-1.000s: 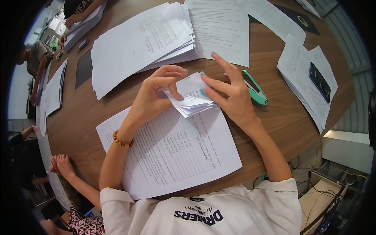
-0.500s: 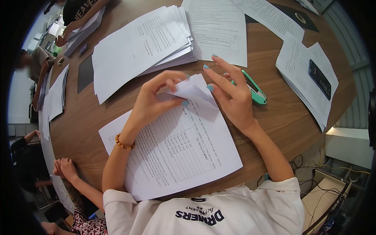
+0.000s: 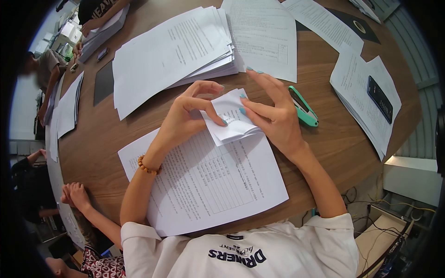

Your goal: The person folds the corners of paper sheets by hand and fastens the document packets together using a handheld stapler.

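Note:
A stack of printed sheets (image 3: 208, 185) lies in front of me, and its far corner is folded over toward me as a creased flap (image 3: 234, 113). My left hand (image 3: 178, 116) is at the flap's left side, one fingertip pressed on the paper and the other fingers curled. At the flap's right edge, my right hand (image 3: 280, 116) grips the paper between thumb and a finger, while its other fingers stretch past the paper. Just right of that hand, a green stapler-like tool (image 3: 303, 106) lies on the table.
Beyond my hands rests a thick pile of printed paper (image 3: 171, 55), beside another printed sheet (image 3: 264, 37). A phone (image 3: 380, 99) lies on papers (image 3: 354, 88) at the right. Other people sit along the left; one person's clasped hands (image 3: 75, 195) rest near the table edge.
The lifted corner has come down toward me into a flatter, folded flap. My left fingertip now presses on it, and my right fingers have closed on its edge.

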Demonstrator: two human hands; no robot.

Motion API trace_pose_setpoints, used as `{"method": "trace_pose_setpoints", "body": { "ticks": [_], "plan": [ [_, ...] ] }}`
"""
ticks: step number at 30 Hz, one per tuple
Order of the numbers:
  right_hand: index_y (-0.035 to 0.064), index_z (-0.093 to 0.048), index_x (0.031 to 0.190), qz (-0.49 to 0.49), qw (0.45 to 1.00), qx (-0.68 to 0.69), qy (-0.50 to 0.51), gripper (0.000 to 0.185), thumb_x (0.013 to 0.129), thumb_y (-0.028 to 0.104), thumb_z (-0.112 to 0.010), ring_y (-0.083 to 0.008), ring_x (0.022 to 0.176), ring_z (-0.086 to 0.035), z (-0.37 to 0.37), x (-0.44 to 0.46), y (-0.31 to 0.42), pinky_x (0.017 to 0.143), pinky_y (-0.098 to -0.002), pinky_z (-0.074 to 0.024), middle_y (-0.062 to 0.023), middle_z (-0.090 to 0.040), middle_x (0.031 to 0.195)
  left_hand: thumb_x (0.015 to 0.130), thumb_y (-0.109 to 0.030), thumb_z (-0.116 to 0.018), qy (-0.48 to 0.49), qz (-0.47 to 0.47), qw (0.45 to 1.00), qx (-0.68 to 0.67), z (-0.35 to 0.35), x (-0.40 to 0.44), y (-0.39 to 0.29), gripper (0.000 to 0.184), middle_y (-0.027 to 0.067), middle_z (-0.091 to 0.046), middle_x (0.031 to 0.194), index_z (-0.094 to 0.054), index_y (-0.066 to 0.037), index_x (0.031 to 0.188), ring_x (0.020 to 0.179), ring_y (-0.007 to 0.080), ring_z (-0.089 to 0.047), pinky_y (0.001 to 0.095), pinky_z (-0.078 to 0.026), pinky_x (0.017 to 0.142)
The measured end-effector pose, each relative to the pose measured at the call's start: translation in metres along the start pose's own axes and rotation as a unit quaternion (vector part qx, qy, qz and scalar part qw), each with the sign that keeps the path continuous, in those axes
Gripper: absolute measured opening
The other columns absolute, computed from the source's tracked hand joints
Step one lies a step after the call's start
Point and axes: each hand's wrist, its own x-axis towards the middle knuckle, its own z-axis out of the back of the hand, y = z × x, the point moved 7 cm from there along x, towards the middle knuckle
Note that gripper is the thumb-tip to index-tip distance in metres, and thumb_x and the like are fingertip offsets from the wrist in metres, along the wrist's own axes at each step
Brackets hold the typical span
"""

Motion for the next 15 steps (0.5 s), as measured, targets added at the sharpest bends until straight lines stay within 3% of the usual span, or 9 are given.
{"method": "trace_pose_setpoints", "body": {
  "ticks": [4,8,12,15],
  "plan": [
    [0.0073,-0.07,0.081,0.051,0.998,-0.003,-0.034,0.013,0.069,0.01,-0.072,-0.0235,0.112,-0.051,0.002,-0.001,0.007,0.085,-0.035,-0.0418,-0.0056,-0.057,0.124,0.057,0.005,-0.072,0.011,0.034,0.999,-0.014,0.001,-0.001,0.004,0.023,0.0024,-0.052,0.104,-0.074,-0.012,0.072,0.104,0.0177,-0.052,0.0303,-0.043,0.091],
    [0.01,-0.071,0.087,0.104,0.993,-0.044,-0.037,0.021,0.066,0.009,-0.074,-0.023,0.11,-0.05,0.007,-0.003,0.017,0.085,-0.0308,-0.0402,-0.0075,-0.057,0.124,0.057,0.007,-0.07,0.021,0.029,0.999,0.0,0.0,-0.001,0.005,0.025,0.001,-0.052,0.1,-0.074,-0.013,0.072,0.101,0.0157,-0.051,0.0285,-0.043,0.089],
    [0.0104,-0.071,0.092,0.113,0.991,-0.045,-0.049,0.025,0.067,0.009,-0.074,-0.0237,0.109,-0.05,0.008,-0.004,0.018,0.086,-0.0313,-0.0411,-0.0071,-0.056,0.124,0.057,0.007,-0.071,0.027,0.031,0.999,0.007,0.001,-0.001,0.004,0.023,-0.0006,-0.054,0.087,-0.074,-0.01,0.072,0.098,0.0163,-0.052,0.029,-0.041,0.09],
    [0.0101,-0.07,0.1,0.05,0.996,0.029,-0.072,0.031,0.07,0.006,-0.071,-0.0242,0.109,-0.05,0.013,-0.003,0.009,0.086,-0.0323,-0.0425,-0.0072,-0.056,0.124,0.057,0.007,-0.072,0.025,0.017,1.0,-0.005,0.001,0.0,0.004,0.023,-0.0012,-0.053,0.076,-0.073,-0.009,0.073,0.097,0.0176,-0.052,0.03,-0.04,0.09]
  ]
}}
